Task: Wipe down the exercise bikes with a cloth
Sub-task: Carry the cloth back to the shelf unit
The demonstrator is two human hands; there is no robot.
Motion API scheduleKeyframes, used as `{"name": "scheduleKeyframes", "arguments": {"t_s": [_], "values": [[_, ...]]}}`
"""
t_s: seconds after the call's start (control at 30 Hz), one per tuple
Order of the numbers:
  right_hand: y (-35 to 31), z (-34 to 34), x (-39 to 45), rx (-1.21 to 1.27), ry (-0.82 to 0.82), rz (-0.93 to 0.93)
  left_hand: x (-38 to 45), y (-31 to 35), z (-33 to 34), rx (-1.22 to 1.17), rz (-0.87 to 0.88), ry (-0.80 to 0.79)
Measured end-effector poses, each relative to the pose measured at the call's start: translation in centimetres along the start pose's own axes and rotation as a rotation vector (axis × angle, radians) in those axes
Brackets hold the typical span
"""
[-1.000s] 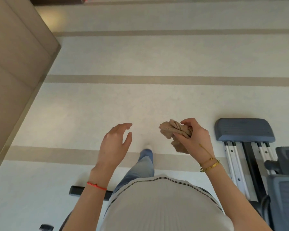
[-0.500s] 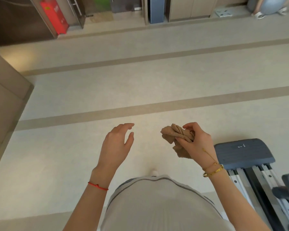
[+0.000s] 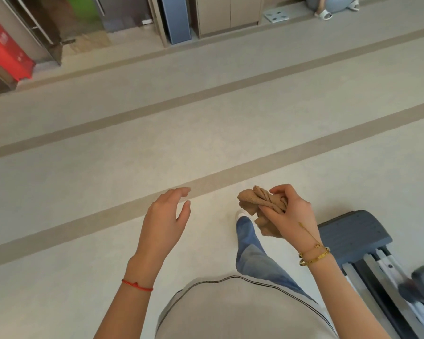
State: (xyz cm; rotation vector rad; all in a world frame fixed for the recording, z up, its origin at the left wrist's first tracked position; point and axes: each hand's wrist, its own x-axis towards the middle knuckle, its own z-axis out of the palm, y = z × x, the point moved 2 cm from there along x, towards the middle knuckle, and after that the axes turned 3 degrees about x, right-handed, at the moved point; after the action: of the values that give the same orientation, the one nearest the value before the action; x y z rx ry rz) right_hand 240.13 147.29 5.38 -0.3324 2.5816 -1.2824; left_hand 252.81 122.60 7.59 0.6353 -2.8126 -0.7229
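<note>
At nine to ten o'clock a bright red boxy container (image 3: 6, 51) is standing against the far wall, well apart from the person, and the pale floor with tan stripes (image 3: 108, 148) is spreading bare across the middle

Near the centre, at about seven o'clock, the left hand with a thin red string at the wrist (image 3: 165, 217) is hanging over the floor with its fingers (image 3: 181, 192) released and loosely curved, touching nothing. Just right of it a blue-jeaned leg ending in a white shoe tip (image 3: 246, 237) is stepping forward

At about four o'clock the right hand wearing gold bangles (image 3: 288, 214) is clenching its fingers around the crumpled tan terry cloth (image 3: 260, 201), which is bunched in the air in front of the body, apart from any machine. At five o'clock, in the lower right corner, the dark grey padded end of an exercise machine on white rails (image 3: 353, 231) is lying just beside the right forearm; I cannot tell whether it is one of the bikes

The person is probably walking between machines, so the step in hand is carrying the cloth across. To do it well they should be using the free left hand to shake the wad out and refold it into a flat pad with a clean face outward, because a tight ball is touching little surface at once. A loose tail hanging below the palm could be catching on the rails
</note>
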Motion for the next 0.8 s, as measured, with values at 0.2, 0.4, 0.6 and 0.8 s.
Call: {"name": "scheduleKeyframes", "arguments": {"t_s": [0.2,0.4,0.6,0.8], "values": [[-1.2,-2.7,13.9,-0.008,0.008,-0.023,13.7,3.2,1.9,-0.013,0.017,0.024],[-3.9,-5.9,27.1,0.024,-0.019,-0.040,25.9,6.3,2.8,-0.012,0.006,0.065],[-4.7,-6.3,37.1,-0.010,-0.028,-0.037,35.2,7.2,3.9,-0.006,-0.024,0.051],[-4.8,-4.2,47.8,-0.066,-0.041,-0.067,46.1,6.1,6.1,-0.010,-0.022,0.019]]}}
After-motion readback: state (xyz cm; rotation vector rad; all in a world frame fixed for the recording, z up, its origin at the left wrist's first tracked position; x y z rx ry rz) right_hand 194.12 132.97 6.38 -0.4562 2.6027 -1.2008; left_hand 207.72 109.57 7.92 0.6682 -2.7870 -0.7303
